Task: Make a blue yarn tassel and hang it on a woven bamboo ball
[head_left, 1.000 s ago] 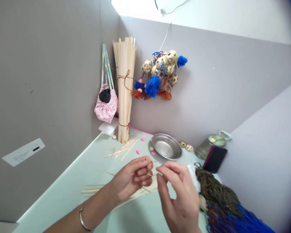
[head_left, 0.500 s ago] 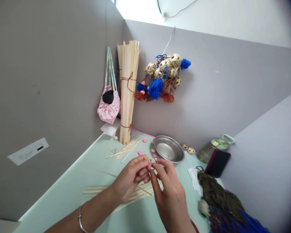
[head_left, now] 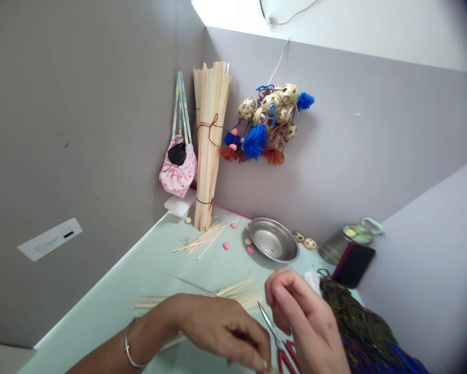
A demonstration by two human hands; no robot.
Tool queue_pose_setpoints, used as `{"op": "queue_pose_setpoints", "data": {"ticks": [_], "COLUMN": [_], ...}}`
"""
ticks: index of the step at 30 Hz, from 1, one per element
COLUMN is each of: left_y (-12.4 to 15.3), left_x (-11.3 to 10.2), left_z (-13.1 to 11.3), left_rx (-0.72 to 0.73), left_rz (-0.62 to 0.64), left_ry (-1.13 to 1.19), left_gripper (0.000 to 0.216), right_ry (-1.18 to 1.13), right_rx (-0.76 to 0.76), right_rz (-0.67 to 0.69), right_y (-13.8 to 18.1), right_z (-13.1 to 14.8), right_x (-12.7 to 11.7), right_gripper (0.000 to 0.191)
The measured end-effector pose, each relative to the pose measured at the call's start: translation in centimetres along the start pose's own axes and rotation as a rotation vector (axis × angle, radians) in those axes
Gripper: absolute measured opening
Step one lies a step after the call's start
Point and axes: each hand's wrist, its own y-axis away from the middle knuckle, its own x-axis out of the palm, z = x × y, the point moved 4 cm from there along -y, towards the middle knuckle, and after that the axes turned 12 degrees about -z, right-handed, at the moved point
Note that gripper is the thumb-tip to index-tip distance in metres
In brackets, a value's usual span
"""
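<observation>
My left hand (head_left: 221, 330) reaches low across the pale green table (head_left: 147, 270), its fingers blurred and pinched together on a small pale bit of strip at the bottom edge. My right hand (head_left: 303, 322) hovers just to its right with the fingers curled inward; what they hold, if anything, is hidden. Red-handled scissors (head_left: 277, 340) lie on the table between the two hands, blades pointing away from me. Loose thin bamboo strips (head_left: 229, 291) lie under and behind my left wrist, which wears a silver bangle (head_left: 129, 349).
A steel bowl (head_left: 274, 243) stands behind the hands, with pink and tan beads (head_left: 226, 245) near it. A tied bundle of flat strips (head_left: 210, 145) leans in the corner beside a pink pouch (head_left: 177, 174). Woven balls with tassels (head_left: 268, 122) hang on the wall. Blue and brown yarn (head_left: 365, 332), a phone (head_left: 353, 264) and a jar (head_left: 344, 239) sit right.
Both hands dropped toward me and apart from the joined pinch at mid-table. My left hand swept down and right to the bottom edge. The scissors have come into view.
</observation>
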Motion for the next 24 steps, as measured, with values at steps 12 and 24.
{"op": "queue_pose_setpoints", "data": {"ticks": [12,24], "left_y": [-1.4,-1.9], "left_x": [-1.4,-1.3], "left_z": [1.2,2.6], "left_rx": [-0.015,0.020], "left_rz": [-0.441,-0.574], "left_ry": [0.988,0.733], "left_gripper": [0.021,0.023], "right_ry": [0.448,0.819], "right_rx": [-0.544,-0.549], "right_rz": [-0.273,-0.321], "right_y": [-0.3,-0.9], "right_z": [0.4,-1.8], "right_x": [0.8,1.9], "right_gripper": [0.017,0.011]}}
